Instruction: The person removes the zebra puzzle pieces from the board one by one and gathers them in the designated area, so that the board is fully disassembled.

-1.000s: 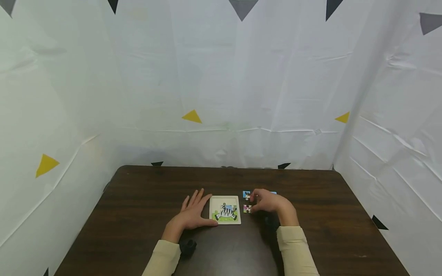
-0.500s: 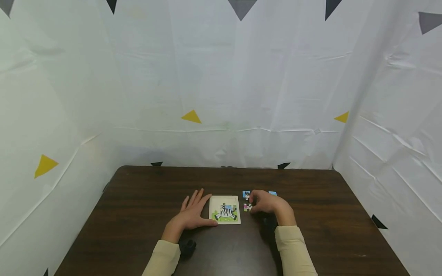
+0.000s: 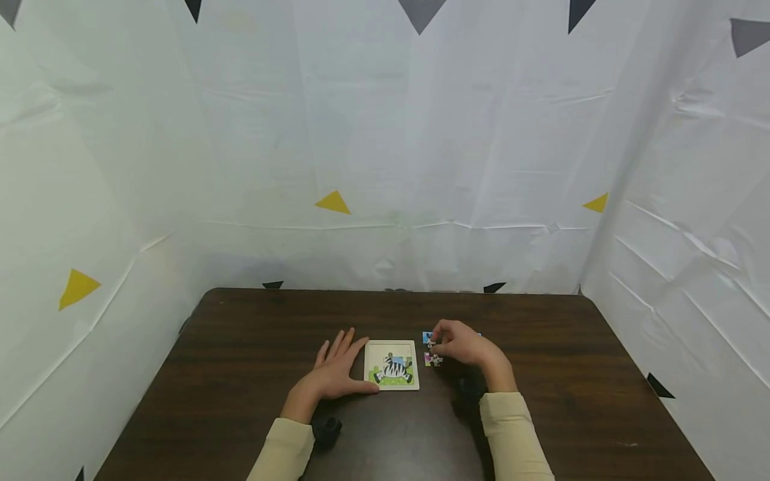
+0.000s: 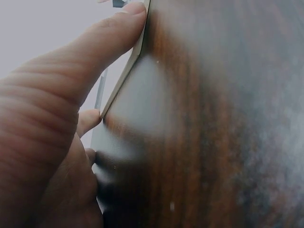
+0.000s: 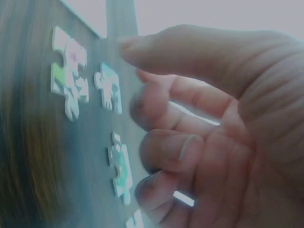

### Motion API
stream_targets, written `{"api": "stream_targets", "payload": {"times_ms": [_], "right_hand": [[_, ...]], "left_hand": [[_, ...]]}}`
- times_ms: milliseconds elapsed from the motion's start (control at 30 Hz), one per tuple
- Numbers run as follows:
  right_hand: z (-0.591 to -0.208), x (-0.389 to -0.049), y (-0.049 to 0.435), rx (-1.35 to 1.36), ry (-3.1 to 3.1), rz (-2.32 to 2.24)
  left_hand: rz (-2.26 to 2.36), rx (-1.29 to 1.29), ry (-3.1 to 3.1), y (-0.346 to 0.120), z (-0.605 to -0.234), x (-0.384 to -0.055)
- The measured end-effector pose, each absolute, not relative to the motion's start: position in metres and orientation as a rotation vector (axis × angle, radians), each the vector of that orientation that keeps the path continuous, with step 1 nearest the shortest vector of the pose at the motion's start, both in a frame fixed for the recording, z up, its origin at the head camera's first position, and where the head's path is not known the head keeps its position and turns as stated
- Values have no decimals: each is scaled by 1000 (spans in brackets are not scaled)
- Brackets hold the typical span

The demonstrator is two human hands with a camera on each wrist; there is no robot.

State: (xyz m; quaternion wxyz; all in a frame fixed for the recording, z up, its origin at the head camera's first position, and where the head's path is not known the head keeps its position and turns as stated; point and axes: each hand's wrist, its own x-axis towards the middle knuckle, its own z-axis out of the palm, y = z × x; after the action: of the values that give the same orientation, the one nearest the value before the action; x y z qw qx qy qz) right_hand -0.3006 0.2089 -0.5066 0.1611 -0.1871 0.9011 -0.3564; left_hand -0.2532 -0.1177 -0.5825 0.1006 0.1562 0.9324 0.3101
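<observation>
Left hand (image 3: 332,377), fingers spread, touching puzzle board (image 3: 379,353) at left. Right hand (image 3: 468,347), fingers half-curled, empty, above puzzle pieces (image 5: 109,88) at right.

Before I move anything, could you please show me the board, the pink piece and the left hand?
Board (image 3: 375,354): head view, bare upper-left area.
Pink piece (image 5: 69,76): right wrist view, about its middle.
Left hand (image 3: 333,375): head view, back of the hand.
</observation>
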Motion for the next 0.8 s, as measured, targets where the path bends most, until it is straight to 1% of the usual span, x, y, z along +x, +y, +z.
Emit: {"api": "stream_targets", "payload": {"times_ms": [267,500,800], "right_hand": [[-509,-297,177,-673,2536,-978],[-516,-291,148,-694,2526,-862],[-517,-283,135,-643,2523,-814]], "left_hand": [[885,419,2751,-117,-586,-257],[900,429,2752,-118,-586,-257],[901,458,2732,-119,-579,-255]]}}
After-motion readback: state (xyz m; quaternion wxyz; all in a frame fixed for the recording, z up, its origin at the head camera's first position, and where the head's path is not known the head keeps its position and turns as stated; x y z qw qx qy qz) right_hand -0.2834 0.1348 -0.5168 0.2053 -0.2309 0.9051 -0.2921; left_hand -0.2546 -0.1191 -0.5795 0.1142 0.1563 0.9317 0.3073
